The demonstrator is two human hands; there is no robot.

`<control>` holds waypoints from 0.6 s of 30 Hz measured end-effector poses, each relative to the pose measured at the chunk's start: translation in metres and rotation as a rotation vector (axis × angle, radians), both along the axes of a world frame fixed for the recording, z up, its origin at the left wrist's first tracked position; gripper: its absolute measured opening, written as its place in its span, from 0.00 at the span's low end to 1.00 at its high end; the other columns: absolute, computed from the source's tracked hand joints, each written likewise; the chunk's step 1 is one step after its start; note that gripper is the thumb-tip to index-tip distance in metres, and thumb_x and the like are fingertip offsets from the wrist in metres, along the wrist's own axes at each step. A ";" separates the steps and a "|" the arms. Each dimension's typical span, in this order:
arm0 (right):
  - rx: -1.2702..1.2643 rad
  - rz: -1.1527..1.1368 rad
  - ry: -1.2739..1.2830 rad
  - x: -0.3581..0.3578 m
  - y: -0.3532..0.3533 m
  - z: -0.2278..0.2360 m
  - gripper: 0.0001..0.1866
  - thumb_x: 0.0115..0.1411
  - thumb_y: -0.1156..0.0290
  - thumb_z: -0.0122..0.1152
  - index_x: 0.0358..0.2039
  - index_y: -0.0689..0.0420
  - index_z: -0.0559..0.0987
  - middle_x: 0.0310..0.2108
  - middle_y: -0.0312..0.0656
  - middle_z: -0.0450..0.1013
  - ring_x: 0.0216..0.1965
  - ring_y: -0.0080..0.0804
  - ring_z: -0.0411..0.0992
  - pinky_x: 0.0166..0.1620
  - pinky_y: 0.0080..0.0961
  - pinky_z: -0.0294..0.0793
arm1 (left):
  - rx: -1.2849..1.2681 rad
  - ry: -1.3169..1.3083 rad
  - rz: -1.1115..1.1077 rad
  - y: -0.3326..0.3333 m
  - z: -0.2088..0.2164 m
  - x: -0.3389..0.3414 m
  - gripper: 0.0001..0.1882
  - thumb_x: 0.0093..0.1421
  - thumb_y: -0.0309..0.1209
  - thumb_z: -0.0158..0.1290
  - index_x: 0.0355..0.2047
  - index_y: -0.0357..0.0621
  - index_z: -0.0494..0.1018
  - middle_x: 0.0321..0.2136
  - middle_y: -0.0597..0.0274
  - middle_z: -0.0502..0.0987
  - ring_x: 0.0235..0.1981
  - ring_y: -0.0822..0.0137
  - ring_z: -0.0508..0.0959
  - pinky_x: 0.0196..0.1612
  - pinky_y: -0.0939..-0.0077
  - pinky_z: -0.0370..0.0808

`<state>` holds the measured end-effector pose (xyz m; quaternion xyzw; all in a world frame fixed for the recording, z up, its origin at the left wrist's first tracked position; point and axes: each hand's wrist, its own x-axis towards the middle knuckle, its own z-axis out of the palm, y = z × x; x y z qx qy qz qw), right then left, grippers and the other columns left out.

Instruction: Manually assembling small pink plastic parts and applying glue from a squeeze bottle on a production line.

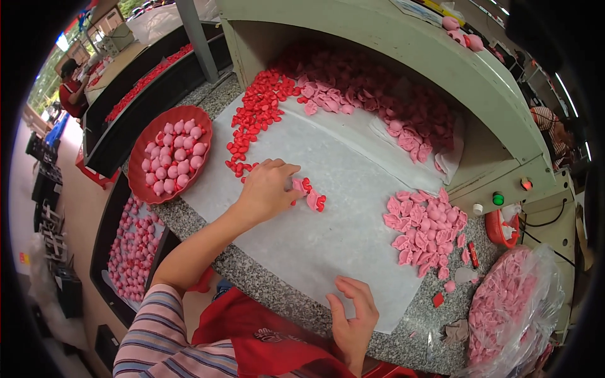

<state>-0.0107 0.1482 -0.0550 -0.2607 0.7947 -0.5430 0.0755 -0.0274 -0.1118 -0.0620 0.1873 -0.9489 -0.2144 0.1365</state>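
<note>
My left hand [266,189] reaches over the white sheet [283,239] on the bench, fingers bent and closed around a small pink piece [297,184]. Right beside its fingertips lie another curved pink piece [312,200] and a few small red parts [321,203]. The palm side of that hand is hidden. My right hand [354,316] hovers at the near edge of the sheet, empty, thumb and fingers apart. Loose red parts [255,113] trail down the sheet's left side. A heap of pink shell-like pieces [425,230] sits on the right.
A red fluted bowl [134,173] of round pink pieces stands left. Beneath the machine housing [378,28] more pink shells [403,94] are piled. A clear bag [510,309] of pink pieces rests at right, near a small red basket [501,228]. Black trays [167,249] flank the bench.
</note>
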 end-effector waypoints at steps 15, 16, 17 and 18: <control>-0.062 -0.876 0.087 -0.085 0.151 -0.009 0.17 0.49 0.77 0.59 0.42 0.63 0.71 0.35 0.40 0.70 0.36 0.25 0.67 0.39 0.19 0.67 | 0.912 0.265 -0.147 0.032 0.020 -0.004 0.18 0.48 0.15 0.50 0.41 0.37 0.69 0.35 0.63 0.72 0.39 0.69 0.73 0.36 0.78 0.71; -0.065 -0.858 0.080 -0.098 0.157 -0.012 0.17 0.49 0.77 0.59 0.42 0.63 0.71 0.35 0.40 0.70 0.36 0.25 0.67 0.39 0.19 0.67 | 1.089 0.283 -0.227 0.040 0.017 0.001 0.19 0.48 0.15 0.50 0.42 0.36 0.68 0.38 0.63 0.71 0.39 0.70 0.73 0.37 0.78 0.71; 0.044 -0.877 0.125 -0.113 0.160 -0.014 0.20 0.48 0.76 0.61 0.43 0.63 0.70 0.36 0.40 0.70 0.36 0.25 0.66 0.39 0.19 0.67 | 1.262 0.309 -0.305 0.047 0.014 0.007 0.20 0.48 0.15 0.50 0.44 0.35 0.67 0.40 0.62 0.71 0.39 0.70 0.73 0.38 0.78 0.71; 0.152 -0.890 0.173 -0.124 0.165 -0.017 0.24 0.46 0.76 0.63 0.45 0.63 0.69 0.37 0.41 0.70 0.37 0.25 0.66 0.39 0.20 0.67 | 1.464 0.289 -0.357 0.060 0.015 0.012 0.21 0.49 0.16 0.50 0.46 0.34 0.65 0.42 0.59 0.71 0.40 0.70 0.73 0.40 0.78 0.71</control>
